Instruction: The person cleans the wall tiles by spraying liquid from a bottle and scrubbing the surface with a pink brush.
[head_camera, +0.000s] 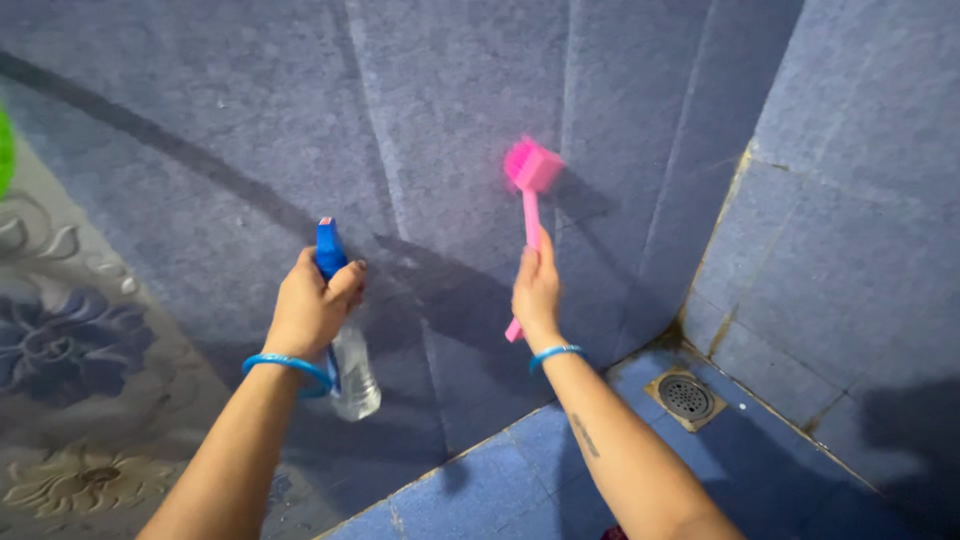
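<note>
Far left: patterned tiles with flower motifs (70, 350). Left hand (312, 305), blue bangle at the wrist, clamped on a clear spray bottle (350, 370) with a blue trigger head, held up before the blue tiled wall (250, 120). Right hand (536, 290) closed around the handle of a pink brush (531, 170), bristles against the wall. Near right: square floor drain (686, 397) in the corner.

- Left hand (312, 305) is gripping a clear spray bottle (345, 330) with a blue nozzle.
- Right hand (537, 290) is pressing a pink brush (531, 190) against the blue tiled wall (450, 100).
- Floor drain (686, 397) is sitting in the corner.
</note>
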